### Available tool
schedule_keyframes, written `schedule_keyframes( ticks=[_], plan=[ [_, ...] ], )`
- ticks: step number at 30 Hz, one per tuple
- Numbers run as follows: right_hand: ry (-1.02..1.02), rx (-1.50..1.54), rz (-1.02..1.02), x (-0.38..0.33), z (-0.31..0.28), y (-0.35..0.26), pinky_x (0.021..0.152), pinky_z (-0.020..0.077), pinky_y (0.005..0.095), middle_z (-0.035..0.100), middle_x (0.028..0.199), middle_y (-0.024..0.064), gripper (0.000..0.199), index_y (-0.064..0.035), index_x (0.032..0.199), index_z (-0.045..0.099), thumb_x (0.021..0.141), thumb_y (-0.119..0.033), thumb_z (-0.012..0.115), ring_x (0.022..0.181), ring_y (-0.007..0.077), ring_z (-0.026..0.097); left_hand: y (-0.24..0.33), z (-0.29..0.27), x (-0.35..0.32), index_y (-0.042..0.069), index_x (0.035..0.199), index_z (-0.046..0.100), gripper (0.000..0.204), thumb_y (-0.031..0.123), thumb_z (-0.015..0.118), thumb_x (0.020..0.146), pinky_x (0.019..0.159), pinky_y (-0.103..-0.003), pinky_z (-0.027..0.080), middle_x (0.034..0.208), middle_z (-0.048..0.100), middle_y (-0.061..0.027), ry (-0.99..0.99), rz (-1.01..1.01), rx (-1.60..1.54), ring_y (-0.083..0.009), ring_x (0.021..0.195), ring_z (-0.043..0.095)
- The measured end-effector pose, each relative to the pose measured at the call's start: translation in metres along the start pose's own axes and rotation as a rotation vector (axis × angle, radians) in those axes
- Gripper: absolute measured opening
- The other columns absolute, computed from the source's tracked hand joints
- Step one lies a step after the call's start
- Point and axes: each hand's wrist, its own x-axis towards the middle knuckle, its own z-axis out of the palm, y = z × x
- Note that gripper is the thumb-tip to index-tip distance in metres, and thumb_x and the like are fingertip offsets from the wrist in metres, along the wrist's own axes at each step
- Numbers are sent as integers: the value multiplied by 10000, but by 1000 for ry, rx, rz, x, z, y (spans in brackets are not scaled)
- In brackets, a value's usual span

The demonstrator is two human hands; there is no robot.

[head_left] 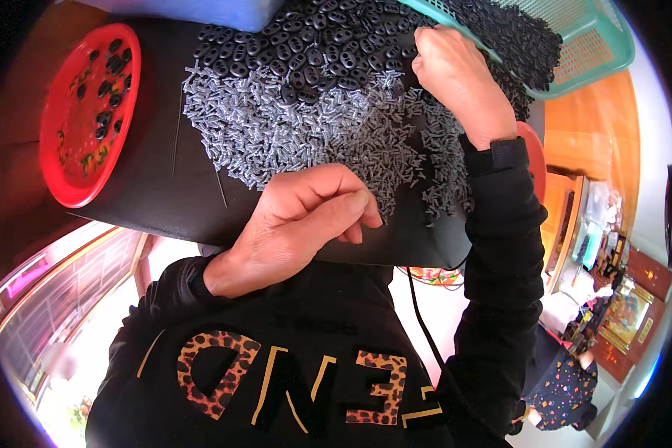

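My left hand (pixel 297 215) is closed in a pinch just above the near edge of a black table, thumb against the curled fingers. Whatever it may hold is hidden. Reaching to the far right, my right hand (pixel 455 78) is closed too, its fingertips by the black pieces and the basket's edge; its grip is hidden. Between the hands spreads a heap of small grey spring-like pieces (pixel 269 127). Beyond them lie many black oval pieces with two holes (pixel 306 45), like cord lock bodies.
A green mesh basket (pixel 590 45) of small black pieces (pixel 511 37) stands at the far right. At left is a red tray (pixel 52 160) with several black pieces. A blue container (pixel 201 9) sits at the back. Another person (pixel 564 388) is at lower right.
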Motion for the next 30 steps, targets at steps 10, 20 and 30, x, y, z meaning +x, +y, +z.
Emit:
schedule_keyframes(
  ticks=[10, 20, 30],
  plan=[
    [-102, 1167, 183, -55, -67, -55, 480, 392, 182, 614, 720, -5, 99, -4, 906, 652, 865, -73, 595, 576, 38, 519, -7, 4, 3, 23, 946, 563, 207, 171, 425, 990, 657, -238, 457, 868, 625, -79, 111, 106, -92, -102, 719, 561],
    [80, 1286, 157, -104, -66, -92, 535, 389, 197, 596, 791, 53, 115, 33, 972, 633, 885, -1, 566, 605, 57, 510, -14, 10, 4, 41, 905, 571, 265, 244, 431, 1002, 577, -193, 390, 760, 560, 5, 129, 225, -40, -39, 635, 456],
    [102, 1302, 117, -112, -63, -86, 550, 402, 235, 574, 763, 44, 44, 19, 894, 594, 863, -10, 601, 639, 89, 522, -4, 16, 1, 22, 856, 558, 169, 94, 455, 968, 567, -197, 389, 746, 575, -2, 68, 222, 91, -37, 619, 461]
  ],
)
